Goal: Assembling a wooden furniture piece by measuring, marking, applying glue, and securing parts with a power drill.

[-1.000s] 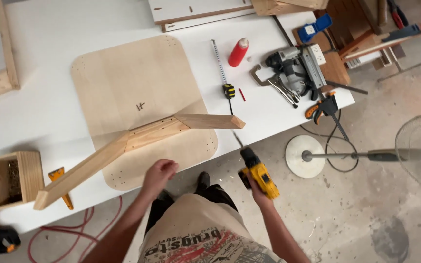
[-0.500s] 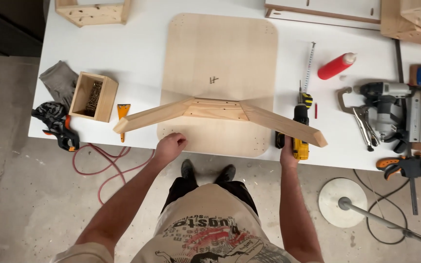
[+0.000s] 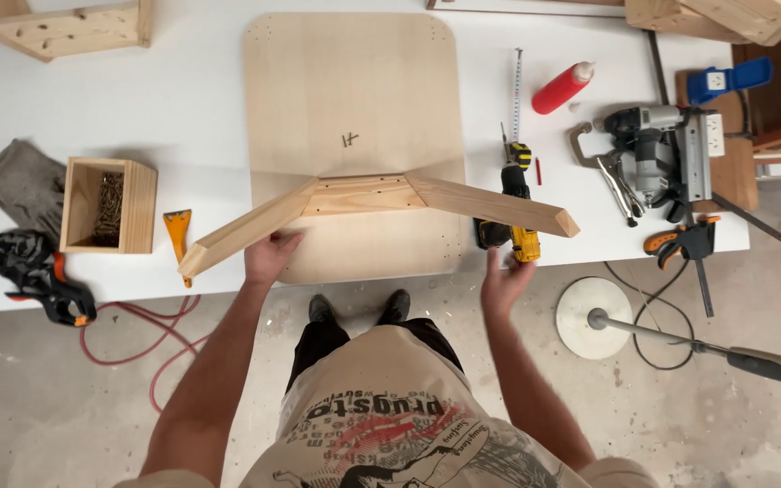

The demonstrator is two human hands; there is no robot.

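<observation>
A bent wooden leg frame point(image 3: 363, 194), three beams joined in a shallow arch, stands on a rounded plywood seat panel point(image 3: 354, 99) on the white table point(image 3: 183, 99). My left hand point(image 3: 271, 255) grips the near side of the frame's left beam. A yellow and black cordless drill point(image 3: 512, 221) lies on the table under the frame's right beam, its bit pointing away from me. My right hand point(image 3: 502, 282) hovers open just below the drill at the table's front edge, fingers spread and holding nothing.
A small wooden box of screws point(image 3: 106, 206), an orange scraper point(image 3: 178, 230), a grey rag point(image 3: 20, 181) and a clamp point(image 3: 42, 280) lie at the left. A tape measure point(image 3: 518, 117), red glue bottle point(image 3: 560, 89), locking pliers point(image 3: 607, 167) and nail gun point(image 3: 666, 154) lie at the right. A fan base point(image 3: 594, 316) stands on the floor.
The drill went from my right hand beside the table onto the tabletop, and my right hand has come off it. My left hand moved up onto the frame's left beam.
</observation>
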